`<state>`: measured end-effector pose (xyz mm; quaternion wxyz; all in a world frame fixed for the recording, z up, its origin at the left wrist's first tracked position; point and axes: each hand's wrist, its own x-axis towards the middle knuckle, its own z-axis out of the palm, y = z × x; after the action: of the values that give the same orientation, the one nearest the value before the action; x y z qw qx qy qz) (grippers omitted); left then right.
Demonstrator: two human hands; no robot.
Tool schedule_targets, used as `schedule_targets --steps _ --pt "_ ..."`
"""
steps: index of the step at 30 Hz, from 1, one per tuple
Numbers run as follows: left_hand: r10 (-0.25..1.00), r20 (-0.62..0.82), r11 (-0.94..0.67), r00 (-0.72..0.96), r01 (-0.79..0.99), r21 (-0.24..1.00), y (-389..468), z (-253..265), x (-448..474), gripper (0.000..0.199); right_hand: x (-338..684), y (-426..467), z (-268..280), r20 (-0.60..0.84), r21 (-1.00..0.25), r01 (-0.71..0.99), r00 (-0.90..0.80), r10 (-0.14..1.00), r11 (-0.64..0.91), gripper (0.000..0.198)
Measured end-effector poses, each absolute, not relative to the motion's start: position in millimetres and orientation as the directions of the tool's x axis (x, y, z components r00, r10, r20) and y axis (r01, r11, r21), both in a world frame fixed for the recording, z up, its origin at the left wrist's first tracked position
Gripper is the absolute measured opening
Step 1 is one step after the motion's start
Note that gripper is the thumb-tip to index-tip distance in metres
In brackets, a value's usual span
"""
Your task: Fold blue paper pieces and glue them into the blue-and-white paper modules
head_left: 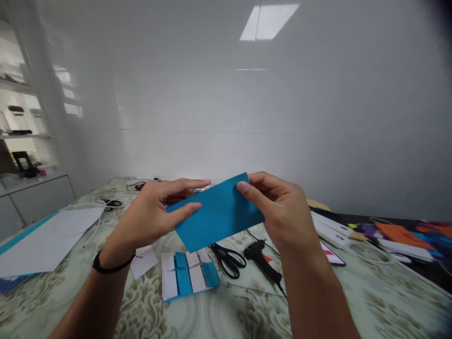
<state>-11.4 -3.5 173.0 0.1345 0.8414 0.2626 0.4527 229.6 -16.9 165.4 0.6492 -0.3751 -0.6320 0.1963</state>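
Observation:
A blue rectangle of paper (215,214) is held up above the table, tilted with its right end higher. My left hand (158,207) has its thumb on the front of the paper's left end, with the fingers behind. My right hand (278,202) pinches the upper right part between thumb and fingers. Below the paper lies a folded blue and white paper piece (187,275) with several strips. Black-handled scissors (229,261) lie beside it, their blades partly hidden by the paper. A black glue gun (263,261) rests farther right.
White and blue sheets (52,240) lie at the left, and a small white paper (144,261) lies near my left wrist. Cables and a black-handled item (112,204) are behind. A phone (332,254), a white device (332,228) and coloured sheets (402,235) are at the right. A white wall (197,117) stands behind the table.

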Motion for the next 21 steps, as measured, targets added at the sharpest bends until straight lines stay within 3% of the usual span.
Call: schedule_targets --steps 6,21 --pt "0.529 0.717 -0.845 0.454 0.361 0.395 -5.7 174.6 -12.4 0.038 231.0 -15.1 161.5 0.690 -0.724 0.184 0.186 0.699 0.665 0.019" --pt "0.540 0.737 -0.835 0.407 0.371 0.407 -4.4 173.7 -17.4 0.039 235.1 -8.2 155.9 0.687 -0.725 0.209 0.266 0.676 0.656 0.024"
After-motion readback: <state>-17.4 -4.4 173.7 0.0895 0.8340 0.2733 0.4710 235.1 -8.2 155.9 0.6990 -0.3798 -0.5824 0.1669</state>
